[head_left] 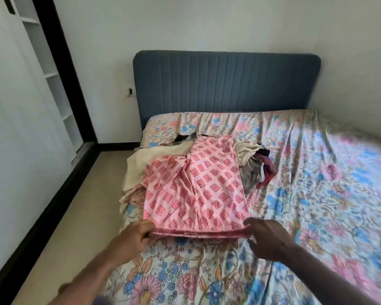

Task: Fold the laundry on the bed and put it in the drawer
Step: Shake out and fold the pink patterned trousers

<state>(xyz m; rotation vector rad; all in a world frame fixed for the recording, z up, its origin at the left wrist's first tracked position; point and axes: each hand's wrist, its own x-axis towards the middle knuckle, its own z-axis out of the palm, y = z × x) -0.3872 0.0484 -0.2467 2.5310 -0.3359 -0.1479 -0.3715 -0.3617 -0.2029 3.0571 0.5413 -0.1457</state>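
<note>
Pink cloth (196,190): near corners pinched by left hand (133,236) and right hand (267,237); far end lying over clothes pile (254,170) on bed (317,194); headboard (227,82) beyond.

Two bare forearms reach forward from the bottom of the view, angling in toward each other. The left hand (135,235) has its fingers curled, pinching the near left corner of a folded pink patterned cloth (196,190). The right hand (267,237) is palm down, fingers bent, gripping the cloth's near right corner. Both hands sit level with each other, apart.
</note>
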